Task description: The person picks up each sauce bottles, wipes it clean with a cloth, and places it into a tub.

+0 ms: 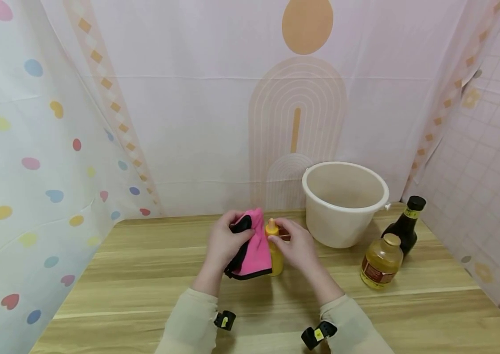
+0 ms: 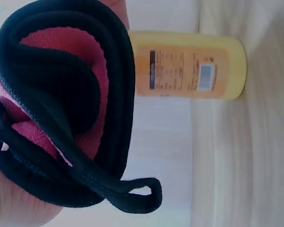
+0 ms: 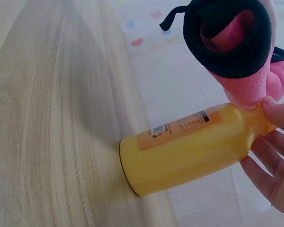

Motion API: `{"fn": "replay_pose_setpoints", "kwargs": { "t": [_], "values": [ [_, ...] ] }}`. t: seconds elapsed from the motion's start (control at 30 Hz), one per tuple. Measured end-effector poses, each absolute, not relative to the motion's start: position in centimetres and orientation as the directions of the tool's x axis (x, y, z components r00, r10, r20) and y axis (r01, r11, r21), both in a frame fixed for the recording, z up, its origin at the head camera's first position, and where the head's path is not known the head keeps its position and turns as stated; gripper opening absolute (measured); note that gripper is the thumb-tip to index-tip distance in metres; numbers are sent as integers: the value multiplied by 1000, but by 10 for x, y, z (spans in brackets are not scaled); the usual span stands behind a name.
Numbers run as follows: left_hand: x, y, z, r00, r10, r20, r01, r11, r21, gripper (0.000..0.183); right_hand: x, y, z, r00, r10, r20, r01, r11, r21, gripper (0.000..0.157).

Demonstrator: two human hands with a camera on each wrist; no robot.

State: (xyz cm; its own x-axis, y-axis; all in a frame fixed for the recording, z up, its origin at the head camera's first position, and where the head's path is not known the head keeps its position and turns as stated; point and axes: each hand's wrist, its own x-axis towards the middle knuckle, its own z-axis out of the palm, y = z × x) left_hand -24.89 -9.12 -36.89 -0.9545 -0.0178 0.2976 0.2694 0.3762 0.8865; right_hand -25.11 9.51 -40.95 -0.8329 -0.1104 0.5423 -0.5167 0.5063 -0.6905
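Observation:
My left hand (image 1: pixel 229 241) pinches a pink cloth (image 1: pixel 256 246) with black edging, bunched up and held in the air. In the left wrist view the cloth (image 2: pixel 92 137) is folded into loose rolls, and a small black hanging loop (image 2: pixel 142 191) sticks out from its edge. Right beside it stands a yellow squeeze bottle (image 1: pixel 276 258) with a pointed nozzle. My right hand (image 1: pixel 296 243) grips this bottle by its neck, thumb and fingers around it. A printed label with a barcode shows on the bottle (image 3: pixel 189 151) in the right wrist view, where the cloth overlaps its shoulder.
A cream bucket (image 1: pixel 343 223) stands at the back, right of my hands. Farther right are a glass jar (image 1: pixel 381 260) of yellowish liquid and a dark bottle (image 1: pixel 405 228) with a black cap. Patterned curtains (image 1: pixel 205 123) border the wooden table (image 1: pixel 152 275) behind and at the sides.

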Motion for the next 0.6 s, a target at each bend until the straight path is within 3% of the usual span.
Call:
{"fn": "replay_pose_setpoints", "kwargs": {
  "t": [0.3, 0.6],
  "values": [
    [-248, -83, -380, -950, 43, 308, 300, 393, 869, 29, -253, 96, -414, -807, -123, 578, -550, 511, -660, 30],
    [-247, -82, -384, -957, 51, 286, 281, 411, 867, 27, -251, 95, -410, -827, -103, 552, -524, 497, -692, 29]
  ]
}}
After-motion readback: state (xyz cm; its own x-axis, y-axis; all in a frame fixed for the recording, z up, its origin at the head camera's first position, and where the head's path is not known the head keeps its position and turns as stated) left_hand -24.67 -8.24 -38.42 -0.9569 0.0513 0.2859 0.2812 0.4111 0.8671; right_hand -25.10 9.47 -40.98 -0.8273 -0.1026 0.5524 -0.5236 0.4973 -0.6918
